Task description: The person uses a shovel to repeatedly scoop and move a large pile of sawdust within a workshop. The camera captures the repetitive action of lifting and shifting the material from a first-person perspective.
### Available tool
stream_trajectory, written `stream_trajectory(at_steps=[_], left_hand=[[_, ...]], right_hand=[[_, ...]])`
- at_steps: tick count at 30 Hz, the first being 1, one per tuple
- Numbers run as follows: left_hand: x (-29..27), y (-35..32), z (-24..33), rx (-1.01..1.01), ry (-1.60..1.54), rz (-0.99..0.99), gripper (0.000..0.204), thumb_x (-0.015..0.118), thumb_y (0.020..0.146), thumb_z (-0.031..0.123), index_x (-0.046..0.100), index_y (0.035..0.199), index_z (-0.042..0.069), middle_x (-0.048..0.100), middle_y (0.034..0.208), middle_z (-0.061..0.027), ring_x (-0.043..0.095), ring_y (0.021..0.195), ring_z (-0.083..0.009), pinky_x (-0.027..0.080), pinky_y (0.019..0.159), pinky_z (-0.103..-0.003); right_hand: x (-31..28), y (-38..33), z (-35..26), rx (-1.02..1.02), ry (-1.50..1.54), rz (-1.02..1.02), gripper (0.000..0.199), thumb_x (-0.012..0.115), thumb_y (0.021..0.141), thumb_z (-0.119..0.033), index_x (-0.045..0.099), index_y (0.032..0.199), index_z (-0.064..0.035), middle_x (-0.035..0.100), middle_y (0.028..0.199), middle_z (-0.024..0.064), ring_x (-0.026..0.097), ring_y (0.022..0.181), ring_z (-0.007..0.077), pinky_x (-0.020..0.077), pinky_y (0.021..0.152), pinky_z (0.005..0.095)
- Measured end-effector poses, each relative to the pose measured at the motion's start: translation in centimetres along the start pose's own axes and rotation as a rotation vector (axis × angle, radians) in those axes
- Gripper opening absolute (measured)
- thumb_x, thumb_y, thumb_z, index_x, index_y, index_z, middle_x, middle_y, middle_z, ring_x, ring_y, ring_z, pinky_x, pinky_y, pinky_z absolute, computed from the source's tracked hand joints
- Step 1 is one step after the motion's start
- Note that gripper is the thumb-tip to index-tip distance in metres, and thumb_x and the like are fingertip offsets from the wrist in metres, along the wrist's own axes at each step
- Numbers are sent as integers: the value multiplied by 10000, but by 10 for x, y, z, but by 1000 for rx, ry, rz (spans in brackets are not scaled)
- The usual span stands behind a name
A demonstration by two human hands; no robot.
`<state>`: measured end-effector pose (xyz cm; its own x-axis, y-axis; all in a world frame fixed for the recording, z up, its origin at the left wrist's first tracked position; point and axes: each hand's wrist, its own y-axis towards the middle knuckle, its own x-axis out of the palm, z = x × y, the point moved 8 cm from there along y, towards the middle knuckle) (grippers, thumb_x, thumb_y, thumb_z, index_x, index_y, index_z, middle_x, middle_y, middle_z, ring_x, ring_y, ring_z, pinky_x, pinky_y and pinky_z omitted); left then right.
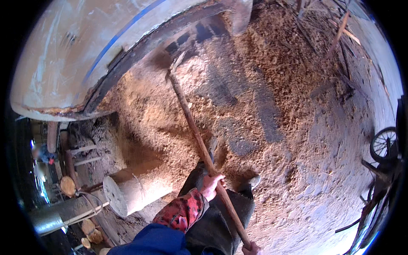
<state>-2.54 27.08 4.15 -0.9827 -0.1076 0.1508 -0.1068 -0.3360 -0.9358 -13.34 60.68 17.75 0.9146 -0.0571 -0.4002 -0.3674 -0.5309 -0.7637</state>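
A long-handled tool (189, 117) with a rough wooden shaft runs from the lower edge up to the far left. My left hand (211, 186), below a red and black patterned cuff, is wrapped round the shaft at mid-length. Lower down, my right hand (253, 248) is closed on the butt end, partly cut off by the frame. The tool's far end lies at a heap of tan sawdust-like loose material (144, 100), under the rim of a large pale curved vessel (85, 46). Blur and shadow hide the shape of the tool's head; it may be a hoe.
Left of my legs lies a thick pale cylinder (138, 191), with cut logs (68, 186) beyond. A distant person (44, 154) is at the far left. Twigs and sticks (340, 34) lie at the far right. A spoked wheel (383, 144) stands at the right edge.
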Motion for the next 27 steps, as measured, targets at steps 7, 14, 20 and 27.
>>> stream_trajectory(at_steps=[7,14,20,27], left_hand=[[-31,67,41,60,-2,-27,192,639,780,196,511,738,60,515,600,-45,531,504,-174,459,463,-318],[-82,124,1,-127,-118,142,208,662,739,138,464,686,97,445,567,-13,442,421,-148,408,380,-330],[15,70,-110,-350,-418,-70,237,645,764,142,421,685,131,367,548,25,380,445,-101,369,409,-256],[201,-30,-203,-642,-441,-281,270,671,789,237,459,740,77,421,574,-23,476,499,-170,478,498,-337]], right_hand=[[-40,-26,-10,185,-139,-229,229,641,709,-219,556,774,-16,578,646,203,584,596,360,462,543,429],[-43,-41,-2,273,-243,-320,239,628,695,-238,584,738,-6,590,655,201,601,642,356,472,583,432],[-161,-110,95,433,-820,-266,206,530,798,-262,589,836,-69,626,763,147,620,755,311,487,646,417],[-404,-197,78,812,-1399,-131,197,561,800,-231,585,913,-72,611,796,108,592,773,243,466,642,372]])
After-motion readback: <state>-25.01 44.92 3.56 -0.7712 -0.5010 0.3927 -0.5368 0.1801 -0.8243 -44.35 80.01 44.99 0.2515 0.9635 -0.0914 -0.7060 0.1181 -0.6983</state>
